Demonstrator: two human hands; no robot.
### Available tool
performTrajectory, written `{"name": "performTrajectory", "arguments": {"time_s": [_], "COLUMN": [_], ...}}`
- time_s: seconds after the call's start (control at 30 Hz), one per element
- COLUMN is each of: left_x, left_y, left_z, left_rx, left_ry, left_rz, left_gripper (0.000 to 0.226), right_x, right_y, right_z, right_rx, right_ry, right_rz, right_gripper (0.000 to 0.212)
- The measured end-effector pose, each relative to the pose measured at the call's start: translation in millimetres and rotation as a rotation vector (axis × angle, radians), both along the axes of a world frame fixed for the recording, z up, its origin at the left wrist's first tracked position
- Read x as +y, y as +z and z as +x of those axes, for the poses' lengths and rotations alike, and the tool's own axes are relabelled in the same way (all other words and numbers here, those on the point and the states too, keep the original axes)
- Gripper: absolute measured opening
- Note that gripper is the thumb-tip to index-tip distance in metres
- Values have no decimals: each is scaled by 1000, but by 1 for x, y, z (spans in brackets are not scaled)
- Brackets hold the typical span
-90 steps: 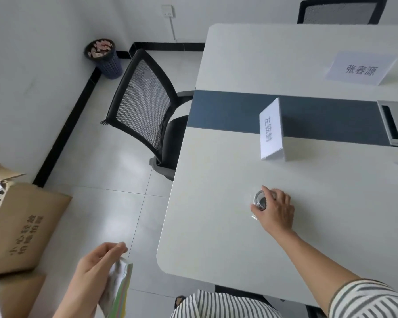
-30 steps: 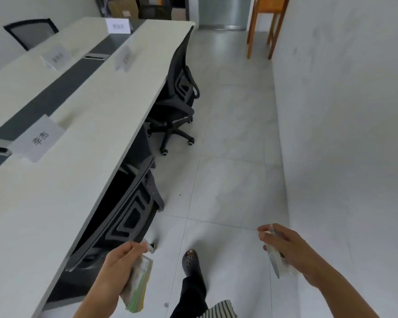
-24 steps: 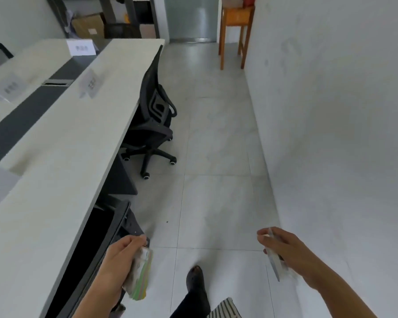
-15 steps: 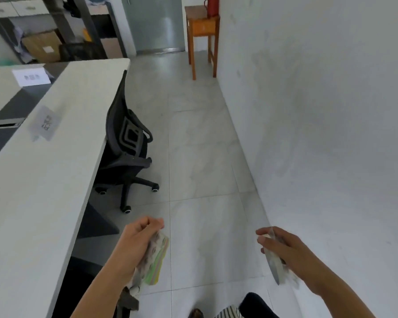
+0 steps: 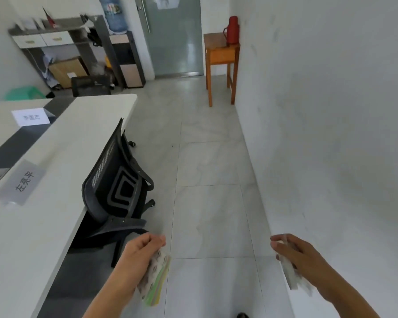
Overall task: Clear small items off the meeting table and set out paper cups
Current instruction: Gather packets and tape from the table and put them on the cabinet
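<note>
Okay, left hand (image 5: pixel 140 251): we clutch a patterned packet (image 5: pixel 155 278)
right hand (image 5: pixel 294 251): we grasp a pale item (image 5: pixel 288 275), blurred
table (image 5: pixel 32 226): at our left, chair (image 5: pixel 117 187) pushed against it

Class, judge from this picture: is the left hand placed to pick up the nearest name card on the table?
Probably not yet. The left hand grips a packet, and the name card sits well across the table, past the chair.

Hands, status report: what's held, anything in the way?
Left hand grips patterned packet. Right hand grips whitish item, blurred. Office chair left of path.
</note>
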State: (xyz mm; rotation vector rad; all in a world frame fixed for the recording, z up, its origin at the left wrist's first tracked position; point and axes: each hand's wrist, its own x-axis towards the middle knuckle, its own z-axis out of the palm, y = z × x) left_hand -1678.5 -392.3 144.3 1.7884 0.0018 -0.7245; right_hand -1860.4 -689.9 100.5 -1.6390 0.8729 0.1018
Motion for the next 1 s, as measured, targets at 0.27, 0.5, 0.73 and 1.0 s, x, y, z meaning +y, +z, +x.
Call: {"name": "performTrajectory", "arguments": {"time_s": [0.27,0.5,0.73,1.0], "left_x": [-69,-133,-247,-360], "left_y": [-32,-39,3,-20], "left_z": [122,306,480,637], "left_rx": [135,95,48,53], "left_ry": [107,202,48,27], "left_rz": [2,-7,-58,4], "left_gripper": [35,28,23,22], "right_x": [-94,-171,-243,-361], "right_y": [6,-4,31,-8], "right_z": [184,330,472,617], "right_rx": [-5,76,-15,77], "right_ry": [236,190,67,39], "right_rz": [16,20,35,53], "right_gripper": [15,22,21,16]}}
